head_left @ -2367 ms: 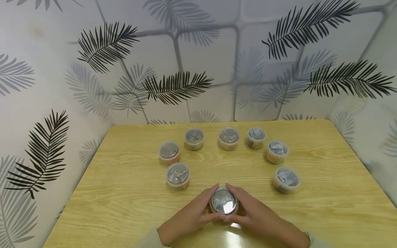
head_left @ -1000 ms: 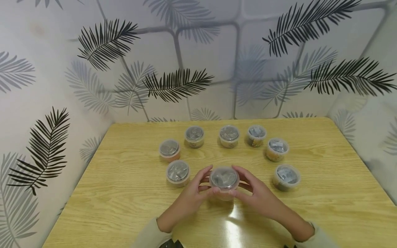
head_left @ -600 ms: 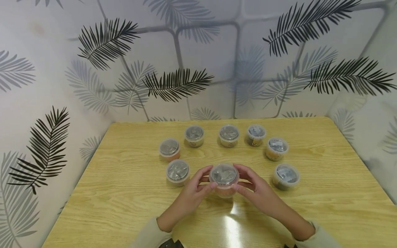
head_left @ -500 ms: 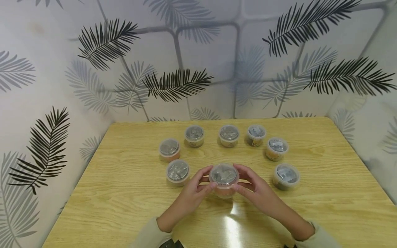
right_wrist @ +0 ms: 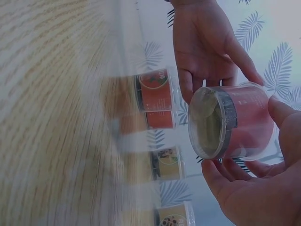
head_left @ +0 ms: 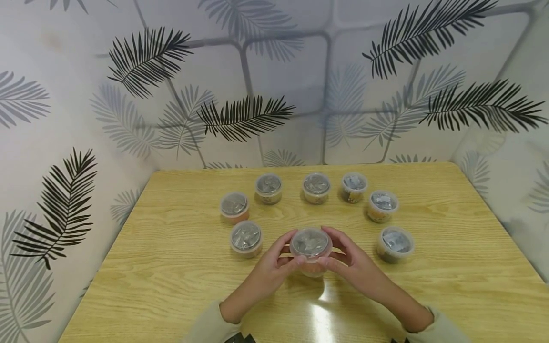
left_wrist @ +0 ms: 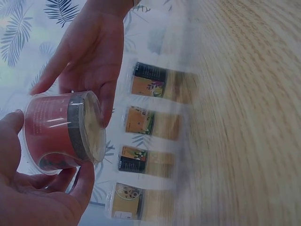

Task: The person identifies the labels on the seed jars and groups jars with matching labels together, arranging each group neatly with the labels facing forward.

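Note:
A round lidded tub with a red label (head_left: 311,244) is held just above the wooden table, between both hands. My left hand (head_left: 274,262) grips its left side and my right hand (head_left: 349,259) its right side, thumbs toward me. Seen from the left wrist, the tub (left_wrist: 59,132) has a clear outer cover, and a dark band lies beside its pale end. The right wrist view shows the red-labelled tub (right_wrist: 230,122) with fingers of both hands around it. Print on its label is too blurred to read.
Several similar lidded tubs stand in an arc on the table (head_left: 163,267). Nearest on the left is a tub (head_left: 246,238); nearest on the right is a dark tub (head_left: 395,244). Behind the table rises a leaf-patterned wall (head_left: 291,71).
Since the earliest frame, both hands have raised the red-labelled tub and moved it away from my body. In the last half second it has shifted only slightly; the other tubs stay put.

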Action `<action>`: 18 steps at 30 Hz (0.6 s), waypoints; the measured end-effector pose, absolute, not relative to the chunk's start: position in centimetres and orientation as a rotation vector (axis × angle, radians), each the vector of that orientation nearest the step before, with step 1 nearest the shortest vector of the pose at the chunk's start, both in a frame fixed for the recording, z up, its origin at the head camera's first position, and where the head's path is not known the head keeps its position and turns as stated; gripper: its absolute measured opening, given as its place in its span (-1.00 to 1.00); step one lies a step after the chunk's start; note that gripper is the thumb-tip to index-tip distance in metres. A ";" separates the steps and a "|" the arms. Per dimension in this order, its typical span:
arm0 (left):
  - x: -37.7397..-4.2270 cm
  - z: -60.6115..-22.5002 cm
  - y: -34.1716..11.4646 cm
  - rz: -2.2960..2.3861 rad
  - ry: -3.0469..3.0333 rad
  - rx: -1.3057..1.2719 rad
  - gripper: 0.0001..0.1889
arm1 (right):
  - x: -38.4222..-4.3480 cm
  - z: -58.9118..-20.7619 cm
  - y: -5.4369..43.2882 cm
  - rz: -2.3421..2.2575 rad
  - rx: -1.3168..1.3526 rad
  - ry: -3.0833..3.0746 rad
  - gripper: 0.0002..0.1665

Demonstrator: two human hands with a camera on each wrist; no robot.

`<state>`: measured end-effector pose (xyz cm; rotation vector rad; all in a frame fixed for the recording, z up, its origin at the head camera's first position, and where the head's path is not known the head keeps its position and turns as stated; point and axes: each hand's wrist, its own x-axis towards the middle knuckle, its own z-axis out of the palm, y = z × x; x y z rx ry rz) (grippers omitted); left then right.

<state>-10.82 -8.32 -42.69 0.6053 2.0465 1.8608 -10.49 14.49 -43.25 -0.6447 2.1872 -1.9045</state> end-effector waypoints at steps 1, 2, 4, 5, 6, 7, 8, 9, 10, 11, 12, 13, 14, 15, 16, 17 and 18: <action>-10.9 -43.0 -8.3 1.859 2.046 0.603 -0.34 | -10.4 -43.2 14.5 -1.904 -0.638 2.175 -0.30; -11.0 -43.3 -8.2 1.859 2.049 0.596 -0.34 | -10.4 -43.2 14.5 -1.903 -0.635 2.166 -0.29; -10.9 -43.5 -8.1 1.858 2.049 0.589 -0.32 | -10.3 -43.2 14.5 -1.898 -0.624 2.147 -0.26; -10.9 -43.5 -8.0 1.856 2.047 0.589 -0.30 | -10.3 -43.1 14.4 -1.896 -0.621 2.140 -0.25; -10.8 -43.5 -8.0 1.849 2.049 0.588 -0.29 | -10.3 -43.1 14.4 -1.892 -0.619 2.136 -0.25; -10.8 -43.6 -7.9 1.839 2.057 0.593 -0.27 | -10.2 -43.1 14.4 -1.884 -0.618 2.138 -0.24; -10.8 -43.6 -7.9 1.833 2.060 0.599 -0.27 | -10.2 -43.1 14.3 -1.881 -0.618 2.137 -0.23; -10.8 -43.6 -7.9 1.828 2.062 0.607 -0.26 | -10.2 -43.1 14.3 -1.879 -0.616 2.137 -0.23; -10.7 -43.6 -7.9 1.822 2.069 0.615 -0.26 | -10.2 -43.1 14.3 -1.878 -0.615 2.138 -0.23; -10.8 -43.5 -7.9 1.819 2.072 0.621 -0.25 | -10.2 -43.1 14.2 -1.877 -0.614 2.139 -0.23; -10.8 -43.6 -7.9 1.818 2.075 0.626 -0.25 | -10.2 -43.1 14.2 -1.876 -0.613 2.142 -0.23; -10.8 -43.6 -7.9 1.814 2.079 0.635 -0.24 | -10.2 -43.0 14.2 -1.876 -0.612 2.142 -0.23; -10.9 -43.6 -8.0 1.810 2.079 0.635 -0.23 | -10.2 -43.0 14.2 -1.877 -0.613 2.142 -0.23; -10.9 -43.6 -8.0 1.809 2.078 0.636 -0.23 | -10.2 -42.9 14.2 -1.877 -0.614 2.143 -0.22; -11.0 -43.5 -8.1 1.813 2.075 0.644 -0.23 | -10.2 -42.9 14.2 -1.881 -0.613 2.137 -0.22; -11.1 -43.6 -8.1 1.818 2.071 0.653 -0.23 | -10.2 -42.8 14.3 -1.885 -0.613 2.128 -0.23; -11.1 -43.5 -8.2 1.824 2.073 0.662 -0.23 | -10.2 -42.8 14.3 -1.891 -0.616 2.122 -0.24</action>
